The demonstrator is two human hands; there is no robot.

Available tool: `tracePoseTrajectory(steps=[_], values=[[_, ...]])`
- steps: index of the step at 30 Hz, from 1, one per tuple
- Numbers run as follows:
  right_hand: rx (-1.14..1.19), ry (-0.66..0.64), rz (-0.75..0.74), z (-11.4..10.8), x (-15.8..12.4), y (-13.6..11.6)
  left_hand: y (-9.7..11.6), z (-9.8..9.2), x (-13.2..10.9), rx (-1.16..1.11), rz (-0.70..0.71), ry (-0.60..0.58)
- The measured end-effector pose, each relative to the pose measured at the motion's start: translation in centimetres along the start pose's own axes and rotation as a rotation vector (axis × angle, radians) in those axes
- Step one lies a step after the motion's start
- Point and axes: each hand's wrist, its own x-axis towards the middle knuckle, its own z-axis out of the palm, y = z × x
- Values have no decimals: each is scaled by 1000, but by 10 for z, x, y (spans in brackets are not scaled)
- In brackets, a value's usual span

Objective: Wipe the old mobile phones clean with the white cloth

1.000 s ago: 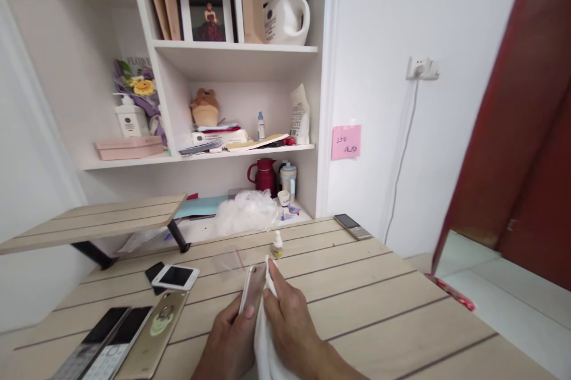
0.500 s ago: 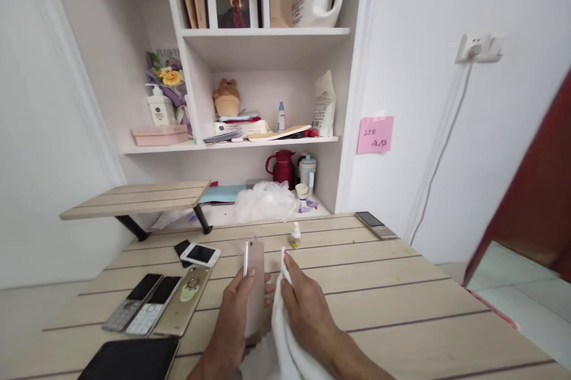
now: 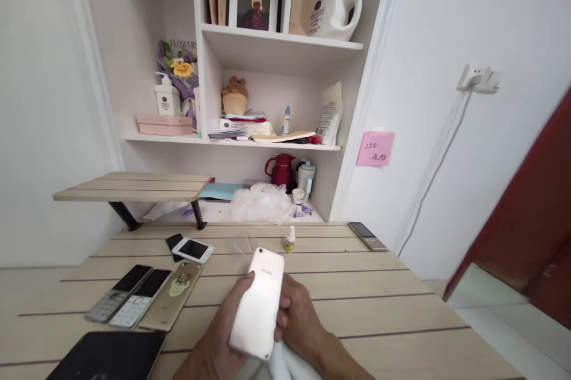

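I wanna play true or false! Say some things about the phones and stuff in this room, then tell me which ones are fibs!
1. The left hand is holding a pale phone. True.
2. The small bottle on the table is lying on its side. False: the small bottle stands upright.
3. A pink note is stuck on the wall. True.
4. The gold phone lies with its screen up. False: the gold phone lies back up, showing its ring.

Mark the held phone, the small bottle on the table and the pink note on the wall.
Held phone (image 3: 257,305), head view, middle of its back.
Small bottle (image 3: 289,241), head view, middle of its body.
Pink note (image 3: 375,148), head view, middle of its paper.
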Motion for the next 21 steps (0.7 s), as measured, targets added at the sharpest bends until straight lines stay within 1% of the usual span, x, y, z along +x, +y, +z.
tracePoseTrajectory(steps=[3, 5, 9, 12, 14, 17, 18, 20, 21], values=[[159, -102, 83, 2, 4, -4, 4, 0, 1, -30, 2, 25], [249, -128, 129, 3, 7, -6, 7, 1, 1, -49, 35, 70], [371, -95, 187, 1, 10, -9, 10, 3, 2, -87, 84, 220], [392, -64, 199, 0, 10, -8, 9, 1, 4, -117, 86, 249], [353, -24, 184, -2, 10, -8, 8, -1, 5, -111, 90, 267], [242, 116, 135, -7, 7, -13, 6, -3, 6, -95, 115, 343], [203, 145, 105, -7, 5, -15, 6, -3, 7, -101, 128, 371], [107, 130, -4, -5, 0, -20, 6, -3, 7, -110, 170, 435], [43, 79, -85, -1, -3, -22, 6, -4, 8, -98, 196, 469]])
